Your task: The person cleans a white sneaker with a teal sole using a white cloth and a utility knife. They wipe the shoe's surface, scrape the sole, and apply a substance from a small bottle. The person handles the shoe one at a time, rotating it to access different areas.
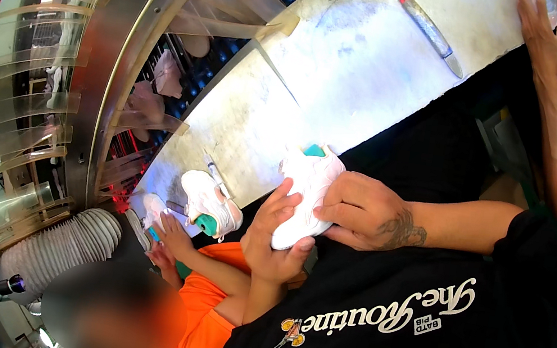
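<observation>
A white shoe (pixel 315 183) with a green last showing at its opening is held up at the near edge of the worktable. My left hand (pixel 272 238) cups the shoe's lower end, thumb on one side and fingers along the other. My right hand (pixel 365 213), with a tattoo near the wrist, grips the opposite side, its fingers curled against the white surface. What lies under the right fingertips is hidden. To the left, a second white shoe (pixel 206 195) with a green last rests on the table, a slim pen-like tool (pixel 218 173) beside it.
The pale worktable (pixel 353 69) carries a knife-like tool (pixel 431 36) with a red end. Beyond are clear plastic strips (pixel 223 19) and a metal frame (pixel 125 40). A co-worker in orange (pixel 210 309) handles another shoe at left; another co-worker's arm (pixel 552 123) reaches in at right.
</observation>
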Demonstrator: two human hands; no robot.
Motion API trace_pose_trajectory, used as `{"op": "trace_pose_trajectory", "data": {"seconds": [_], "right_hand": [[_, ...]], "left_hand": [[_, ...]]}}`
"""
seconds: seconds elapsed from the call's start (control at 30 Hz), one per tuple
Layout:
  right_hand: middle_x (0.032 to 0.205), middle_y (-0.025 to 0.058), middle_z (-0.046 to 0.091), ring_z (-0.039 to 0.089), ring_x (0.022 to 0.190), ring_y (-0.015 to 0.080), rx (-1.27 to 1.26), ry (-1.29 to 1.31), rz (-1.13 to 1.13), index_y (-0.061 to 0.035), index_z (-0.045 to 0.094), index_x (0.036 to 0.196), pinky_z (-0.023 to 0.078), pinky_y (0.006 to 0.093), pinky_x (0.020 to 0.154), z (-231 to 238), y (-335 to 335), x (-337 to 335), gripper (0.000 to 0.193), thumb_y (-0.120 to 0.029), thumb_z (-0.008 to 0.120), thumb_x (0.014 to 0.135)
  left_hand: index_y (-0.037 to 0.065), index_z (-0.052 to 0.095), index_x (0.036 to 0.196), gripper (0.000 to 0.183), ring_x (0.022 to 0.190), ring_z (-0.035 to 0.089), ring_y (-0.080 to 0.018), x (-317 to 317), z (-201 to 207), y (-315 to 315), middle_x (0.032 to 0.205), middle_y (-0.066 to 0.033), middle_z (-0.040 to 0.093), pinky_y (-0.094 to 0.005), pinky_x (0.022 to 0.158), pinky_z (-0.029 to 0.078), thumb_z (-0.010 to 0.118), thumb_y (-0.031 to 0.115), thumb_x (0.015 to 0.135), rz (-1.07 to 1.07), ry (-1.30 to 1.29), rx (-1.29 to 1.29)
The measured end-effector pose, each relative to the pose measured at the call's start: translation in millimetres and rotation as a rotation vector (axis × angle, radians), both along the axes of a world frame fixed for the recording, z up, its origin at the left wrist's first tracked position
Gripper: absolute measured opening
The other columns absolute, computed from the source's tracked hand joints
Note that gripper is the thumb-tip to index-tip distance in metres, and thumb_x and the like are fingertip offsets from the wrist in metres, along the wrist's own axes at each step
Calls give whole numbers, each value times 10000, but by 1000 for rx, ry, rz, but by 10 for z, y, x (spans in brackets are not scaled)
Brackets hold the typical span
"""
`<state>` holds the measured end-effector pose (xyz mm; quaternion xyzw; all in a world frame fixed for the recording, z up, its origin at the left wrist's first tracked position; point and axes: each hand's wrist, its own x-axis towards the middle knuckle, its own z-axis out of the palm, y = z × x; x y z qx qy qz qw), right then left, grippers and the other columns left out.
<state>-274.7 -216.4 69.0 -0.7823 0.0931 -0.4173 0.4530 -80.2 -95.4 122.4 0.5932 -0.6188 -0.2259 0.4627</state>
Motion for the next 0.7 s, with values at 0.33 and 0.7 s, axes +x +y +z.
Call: {"op": "trace_pose_trajectory", "data": {"seconds": [0.33,0.7], "right_hand": [[986,116,619,626,929,356,128,15,73,-75,638,997,512,463,835,-13,9,221,351,-111,878,743],[970,82,641,672,924,314,111,178,1,-78,632,1060,514,431,806,-9,34,362,504,-128,948,671]], "left_hand": [[15,596,1305,798,1304,695,-463,63,177,30,1328,-222,687,-527,1071,604,1012,400,744,19,-304,100],[19,595,1253,612,1293,695,-457,242,-66,198,1285,-203,674,-517,1069,581,993,247,849,124,-115,69]]}}
